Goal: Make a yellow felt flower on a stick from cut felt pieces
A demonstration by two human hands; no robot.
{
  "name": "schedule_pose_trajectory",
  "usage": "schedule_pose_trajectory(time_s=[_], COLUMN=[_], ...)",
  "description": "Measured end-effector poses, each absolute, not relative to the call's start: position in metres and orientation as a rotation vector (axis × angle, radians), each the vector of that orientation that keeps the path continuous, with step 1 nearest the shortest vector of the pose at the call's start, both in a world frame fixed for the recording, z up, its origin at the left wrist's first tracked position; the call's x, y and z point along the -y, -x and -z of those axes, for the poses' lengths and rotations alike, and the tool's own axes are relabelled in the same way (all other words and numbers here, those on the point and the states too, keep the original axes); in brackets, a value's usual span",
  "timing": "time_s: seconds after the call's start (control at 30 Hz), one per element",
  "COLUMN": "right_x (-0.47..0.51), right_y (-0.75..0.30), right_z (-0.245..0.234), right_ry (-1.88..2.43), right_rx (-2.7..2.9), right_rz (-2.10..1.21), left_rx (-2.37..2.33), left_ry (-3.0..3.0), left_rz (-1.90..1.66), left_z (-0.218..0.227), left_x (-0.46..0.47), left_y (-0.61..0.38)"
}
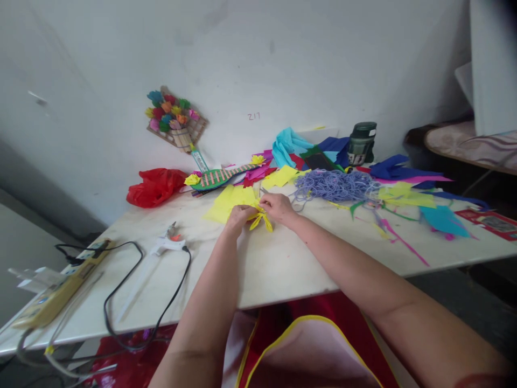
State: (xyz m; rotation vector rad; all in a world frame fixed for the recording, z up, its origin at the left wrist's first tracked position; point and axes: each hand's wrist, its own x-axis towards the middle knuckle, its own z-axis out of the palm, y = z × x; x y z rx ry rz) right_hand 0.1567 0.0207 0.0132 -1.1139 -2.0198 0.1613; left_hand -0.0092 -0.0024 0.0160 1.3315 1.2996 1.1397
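My left hand (238, 216) and my right hand (278, 207) meet over the middle of the white table (283, 264). Both are closed in a pinch on a small yellow paper piece with cut strips (262, 220) that fans out below the fingers. A larger yellow paper sheet (228, 205) lies flat just behind the hands.
A white glue gun (167, 245) with a black cord (121, 302) and a power strip (56, 291) lie at the left. A red plastic bag (155, 186), a purple string pile (335, 186), coloured paper scraps (404, 196), a green container (361, 143) and a paper-flower craft (175, 118) on the wall sit behind.
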Motion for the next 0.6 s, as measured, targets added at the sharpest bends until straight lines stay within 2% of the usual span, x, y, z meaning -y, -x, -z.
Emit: schedule_pose_trajectory(time_s=[0.17, 0.4, 0.6], right_x=[-0.028, -0.035, -0.033], right_y=[-0.157, -0.161, -0.167], right_z=[-0.008, -0.005, -0.009], right_ry=[0.979, 0.893, 0.853], right_rx=[1.979, 1.877, 1.867], right_rz=[-0.294, -0.714, -0.935], left_rx=[-1.372, -1.383, -1.393], left_ry=[-1.312, -1.421, -1.445], left_rz=[-1.116, -1.091, -1.060], left_z=[-0.022, -0.020, -0.015], left_x=[0.005, 0.004, 0.001], left_y=[0.007, 0.010, 0.012])
